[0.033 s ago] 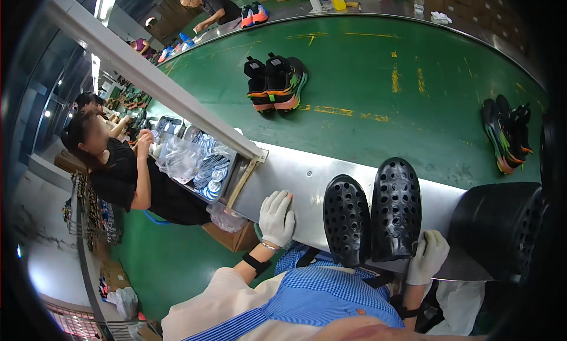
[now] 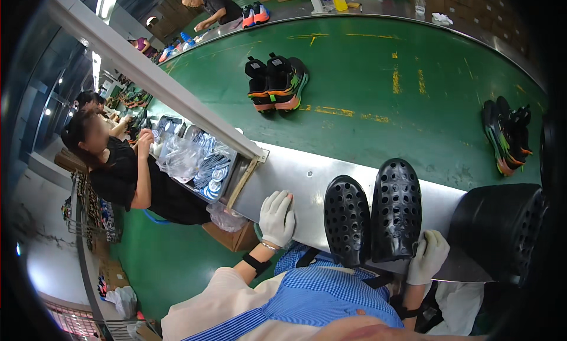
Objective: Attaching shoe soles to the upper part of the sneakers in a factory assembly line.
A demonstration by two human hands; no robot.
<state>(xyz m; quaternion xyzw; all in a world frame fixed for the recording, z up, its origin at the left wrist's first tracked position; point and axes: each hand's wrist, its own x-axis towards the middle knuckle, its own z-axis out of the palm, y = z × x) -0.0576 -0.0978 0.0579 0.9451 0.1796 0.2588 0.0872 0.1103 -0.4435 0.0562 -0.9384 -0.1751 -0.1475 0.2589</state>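
While resting on a steel ledge [image 2: 301, 187], pictured gloved in white: a left hand [image 2: 277, 219] and a right hand [image 2: 428, 256], on either side of a long form [image 2: 397, 208] and a shorter form [image 2: 346, 220], both black and hole-studded. Nearest to the right hand, the long form, just left of the bent fingertips, too tight to tell contact from a slim gap. Farther left, the shorter form, just beside its neighbor, to the right of the left hand and well apart from it. Set with nearly parallel long axes, pointing outward across the ledge toward a green work surface [image 2: 354, 57]. On the left, nearly straight fingers, close together and laid flat, with nothing visible in grasp. On the right, fingers in a narrow curl at the ledge's near edge; impossible to tell whether gripping anything. Farther right, a bulky black object [image 2: 496, 229]. On the green, one pair of multicolored shoes [image 2: 288, 84] near center, another pair [image 2: 501, 137] at right. Compared with the earlier frame, no visible change in hands, forms or shoes; only the barest shift of the whole view.
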